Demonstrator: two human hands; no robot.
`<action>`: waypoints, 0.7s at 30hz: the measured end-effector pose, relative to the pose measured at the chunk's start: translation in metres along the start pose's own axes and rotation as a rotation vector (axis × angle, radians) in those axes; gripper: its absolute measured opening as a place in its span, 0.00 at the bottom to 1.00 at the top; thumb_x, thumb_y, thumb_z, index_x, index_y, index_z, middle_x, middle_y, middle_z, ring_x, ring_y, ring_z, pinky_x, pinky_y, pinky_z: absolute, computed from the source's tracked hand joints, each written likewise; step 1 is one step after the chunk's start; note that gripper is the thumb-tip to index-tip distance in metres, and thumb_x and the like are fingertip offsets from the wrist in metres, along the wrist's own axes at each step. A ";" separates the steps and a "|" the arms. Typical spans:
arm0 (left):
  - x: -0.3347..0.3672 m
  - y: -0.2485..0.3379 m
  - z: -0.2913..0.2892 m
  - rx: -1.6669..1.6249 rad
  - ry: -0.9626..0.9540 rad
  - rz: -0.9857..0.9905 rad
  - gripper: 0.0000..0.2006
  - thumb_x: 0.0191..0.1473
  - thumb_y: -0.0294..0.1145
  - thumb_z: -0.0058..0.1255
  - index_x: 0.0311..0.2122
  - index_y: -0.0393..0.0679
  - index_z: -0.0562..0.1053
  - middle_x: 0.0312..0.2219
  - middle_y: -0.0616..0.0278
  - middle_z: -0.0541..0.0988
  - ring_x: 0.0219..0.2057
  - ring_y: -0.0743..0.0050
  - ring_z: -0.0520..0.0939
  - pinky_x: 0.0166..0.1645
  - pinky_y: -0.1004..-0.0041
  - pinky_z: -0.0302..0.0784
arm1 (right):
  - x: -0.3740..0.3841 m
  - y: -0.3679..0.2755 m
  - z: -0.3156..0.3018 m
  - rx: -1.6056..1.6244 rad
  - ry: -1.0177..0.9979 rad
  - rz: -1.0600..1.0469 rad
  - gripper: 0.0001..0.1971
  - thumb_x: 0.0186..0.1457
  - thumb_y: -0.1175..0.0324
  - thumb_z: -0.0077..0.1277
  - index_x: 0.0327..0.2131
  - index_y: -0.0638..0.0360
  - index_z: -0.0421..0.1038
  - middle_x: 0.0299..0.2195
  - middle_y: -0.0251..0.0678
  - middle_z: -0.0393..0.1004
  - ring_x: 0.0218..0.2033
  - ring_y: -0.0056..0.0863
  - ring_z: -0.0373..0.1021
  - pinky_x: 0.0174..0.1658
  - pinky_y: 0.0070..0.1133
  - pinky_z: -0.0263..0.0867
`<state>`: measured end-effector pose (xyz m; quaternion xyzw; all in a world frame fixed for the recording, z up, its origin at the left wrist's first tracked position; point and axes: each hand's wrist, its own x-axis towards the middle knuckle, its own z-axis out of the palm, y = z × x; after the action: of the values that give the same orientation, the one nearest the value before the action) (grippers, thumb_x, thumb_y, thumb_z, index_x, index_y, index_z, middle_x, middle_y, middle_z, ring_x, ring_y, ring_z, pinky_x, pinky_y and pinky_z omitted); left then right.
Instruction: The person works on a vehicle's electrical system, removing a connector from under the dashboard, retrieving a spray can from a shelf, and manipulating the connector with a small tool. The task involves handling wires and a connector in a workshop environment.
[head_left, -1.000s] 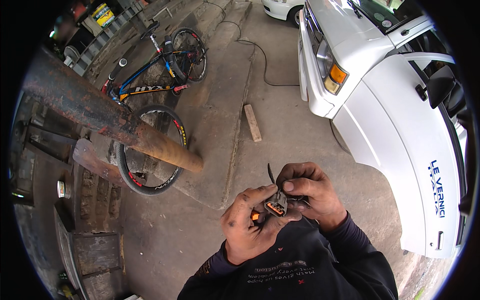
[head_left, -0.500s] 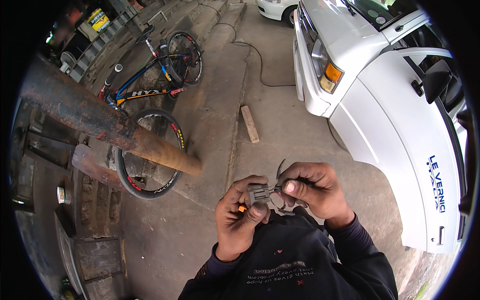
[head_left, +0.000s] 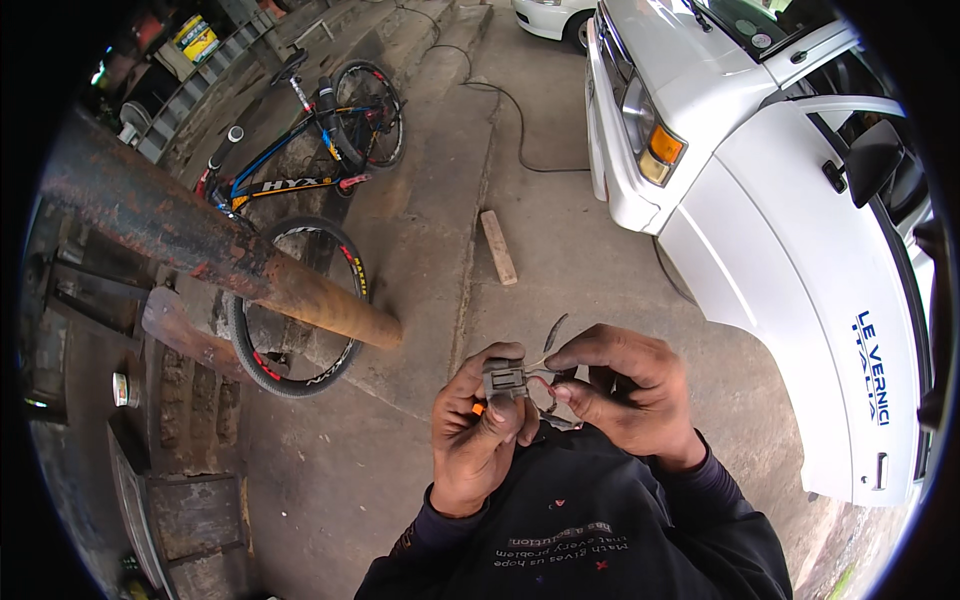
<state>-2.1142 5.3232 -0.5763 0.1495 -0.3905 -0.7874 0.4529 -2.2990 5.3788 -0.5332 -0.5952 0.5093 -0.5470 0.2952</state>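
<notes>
A small grey electrical connector (head_left: 505, 378) is gripped between the thumb and fingers of my left hand (head_left: 468, 435), in front of my dark shirt. A bit of orange (head_left: 479, 408) shows beside those fingers; what it belongs to I cannot make out. Thin wires come out of the connector's right side, among them a red wire (head_left: 543, 383) and a pale one ending in a dark, loose tip (head_left: 556, 330). My right hand (head_left: 640, 395) is closed around the wires, its thumb against the red one and its index finger by the pale one. Its other fingers are partly hidden.
At the right stands a white vehicle (head_left: 760, 230) with its door open. A rusty pole (head_left: 240, 265) slants in from the left, in front of a bicycle (head_left: 290, 185). A wooden block (head_left: 498, 247) and a black cable (head_left: 522, 135) lie on the concrete floor.
The connector has shifted slightly left with my left hand. My right thumb and index finger have parted somewhat and changed their hold, so the red and pale wires show more.
</notes>
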 end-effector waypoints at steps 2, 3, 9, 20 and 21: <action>0.001 0.000 0.001 0.010 -0.011 -0.014 0.33 0.60 0.44 0.62 0.60 0.28 0.67 0.22 0.70 0.69 0.22 0.85 0.67 0.29 0.76 0.68 | 0.000 0.009 0.002 -0.099 0.044 -0.166 0.13 0.50 0.79 0.65 0.41 0.64 0.78 0.31 0.38 0.79 0.27 0.23 0.77 0.28 0.19 0.70; 0.001 0.000 0.001 0.017 -0.013 -0.020 0.33 0.61 0.44 0.62 0.60 0.28 0.67 0.22 0.70 0.69 0.22 0.85 0.67 0.29 0.76 0.68 | -0.001 0.009 0.002 -0.149 0.049 -0.182 0.13 0.50 0.79 0.65 0.40 0.63 0.78 0.31 0.38 0.79 0.27 0.24 0.77 0.27 0.20 0.70; 0.003 0.002 -0.001 -0.128 -0.085 -0.151 0.34 0.62 0.46 0.59 0.62 0.30 0.62 0.17 0.75 0.63 0.20 0.86 0.64 0.26 0.78 0.63 | -0.004 0.008 -0.003 -0.388 0.054 -0.334 0.12 0.50 0.77 0.65 0.39 0.62 0.77 0.31 0.37 0.78 0.26 0.28 0.78 0.24 0.22 0.71; 0.001 -0.004 -0.008 -0.422 -0.110 -0.387 0.30 0.69 0.49 0.47 0.63 0.32 0.61 0.20 0.77 0.64 0.20 0.87 0.66 0.26 0.78 0.63 | -0.008 -0.002 -0.007 -0.336 -0.026 -0.218 0.09 0.56 0.75 0.63 0.39 0.64 0.76 0.31 0.42 0.79 0.27 0.34 0.78 0.29 0.25 0.72; 0.001 -0.004 -0.008 -0.408 -0.111 -0.388 0.31 0.69 0.49 0.47 0.63 0.32 0.60 0.20 0.77 0.64 0.20 0.87 0.66 0.26 0.78 0.63 | -0.009 -0.001 -0.006 -0.333 -0.012 -0.229 0.09 0.56 0.75 0.63 0.40 0.63 0.76 0.31 0.41 0.78 0.27 0.33 0.77 0.28 0.25 0.71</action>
<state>-2.1127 5.3198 -0.5842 0.0839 -0.2122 -0.9286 0.2926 -2.3038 5.3883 -0.5343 -0.6931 0.5198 -0.4818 0.1317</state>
